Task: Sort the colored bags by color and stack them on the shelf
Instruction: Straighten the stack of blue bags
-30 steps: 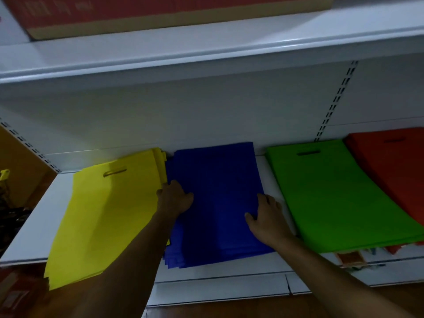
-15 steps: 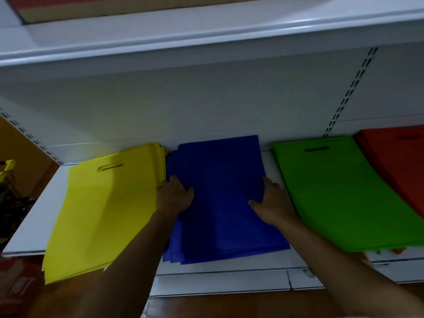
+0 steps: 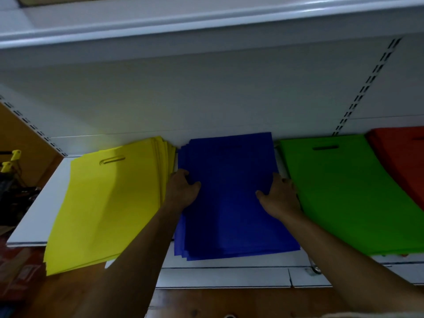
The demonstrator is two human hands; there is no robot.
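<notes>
A stack of blue bags (image 3: 231, 203) lies flat on the white shelf (image 3: 43, 210), its far edge near the back wall. My left hand (image 3: 182, 190) grips the stack's left edge, thumb on top and fingers curled down beside it. At the right edge, my right hand (image 3: 278, 198) holds the stack with its thumb spread on top and its fingers along the side. A yellow stack (image 3: 105, 207) lies to the left, fanned at its far corner. To the right lie a green stack (image 3: 353, 196) and a red stack (image 3: 403, 157), partly cut off.
An upper white shelf (image 3: 206, 17) overhangs the bags. Slotted uprights run down the back wall at the left (image 3: 34, 129) and the right (image 3: 367, 86). Yellow-tipped items (image 3: 11, 159) stand beyond the shelf's left end. A wooden floor (image 3: 229, 301) shows below.
The blue stack has slid back towards the rear wall and sits squarer. Both hands have moved further back along its side edges.
</notes>
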